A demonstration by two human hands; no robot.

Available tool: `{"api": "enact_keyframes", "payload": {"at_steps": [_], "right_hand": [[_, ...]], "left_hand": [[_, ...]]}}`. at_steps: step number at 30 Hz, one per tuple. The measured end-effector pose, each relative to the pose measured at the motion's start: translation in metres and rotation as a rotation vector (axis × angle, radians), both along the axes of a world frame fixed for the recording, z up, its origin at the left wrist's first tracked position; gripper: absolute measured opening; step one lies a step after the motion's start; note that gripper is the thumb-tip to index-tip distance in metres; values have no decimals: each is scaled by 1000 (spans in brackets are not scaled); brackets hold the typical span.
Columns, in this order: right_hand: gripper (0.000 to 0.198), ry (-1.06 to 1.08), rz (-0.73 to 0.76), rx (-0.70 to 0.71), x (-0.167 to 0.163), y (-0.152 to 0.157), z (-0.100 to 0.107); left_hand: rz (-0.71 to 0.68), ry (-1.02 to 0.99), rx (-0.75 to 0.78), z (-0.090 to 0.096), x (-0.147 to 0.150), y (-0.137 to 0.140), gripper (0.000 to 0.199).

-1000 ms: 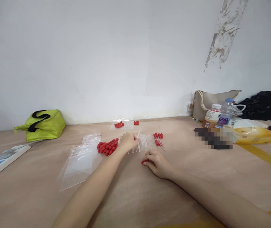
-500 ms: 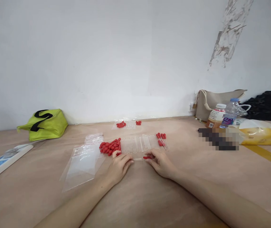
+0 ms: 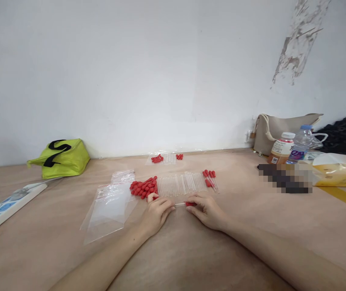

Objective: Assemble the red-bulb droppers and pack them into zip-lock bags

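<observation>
Between the fingers of my left hand is the end of a thin clear glass dropper tube, pointing right. My right hand pinches a red rubber dropper bulb, mostly covered by the fingers. Tube and bulb meet end to end; how far the tube sits inside cannot be made out. Just beyond my hands lies a row of clear glass tubes. A pile of red rubber bulbs is at its left, close to my left fingers. Several droppers with red bulbs lie at its right end.
Clear plastic bags lie left of the bulbs. Near the wall is another bag with red bulbs and tubes. A green bag and a power strip are at left; bottles and a tissue pack at right.
The small gap between the glass tube and the red bulb has closed, and they now touch. The whole view has shifted slightly, so things appear a little farther right.
</observation>
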State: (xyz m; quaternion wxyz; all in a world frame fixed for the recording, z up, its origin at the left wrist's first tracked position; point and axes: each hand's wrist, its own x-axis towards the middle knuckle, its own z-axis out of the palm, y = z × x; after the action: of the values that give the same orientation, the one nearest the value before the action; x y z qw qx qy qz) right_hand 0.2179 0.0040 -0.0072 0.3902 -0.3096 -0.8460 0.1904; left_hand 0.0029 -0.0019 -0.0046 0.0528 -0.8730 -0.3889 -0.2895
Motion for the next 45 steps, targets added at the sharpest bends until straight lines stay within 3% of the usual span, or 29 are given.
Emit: {"api": "enact_keyframes", "payload": {"at_steps": [4, 13, 25, 32, 39, 45], "right_hand": [[17, -6, 3, -40, 0, 0, 0], [19, -5, 15, 68, 3, 2, -4], [18, -50, 41, 127, 4, 0, -6], [16, -172, 40, 197, 2, -2, -4], [10, -147, 17, 274, -1, -1, -4], [10, -104, 12, 185, 0, 2, -5]], "left_hand": [[-55, 12, 15, 2, 1, -1, 19], [-91, 104, -1, 4, 0, -3, 25], [-130, 180, 106, 4, 2, -5, 21], [-150, 180, 135, 4, 4, -6, 22], [-176, 156, 152, -2, 6, -3, 22], [-161, 138, 127, -3, 7, -4, 21]]}}
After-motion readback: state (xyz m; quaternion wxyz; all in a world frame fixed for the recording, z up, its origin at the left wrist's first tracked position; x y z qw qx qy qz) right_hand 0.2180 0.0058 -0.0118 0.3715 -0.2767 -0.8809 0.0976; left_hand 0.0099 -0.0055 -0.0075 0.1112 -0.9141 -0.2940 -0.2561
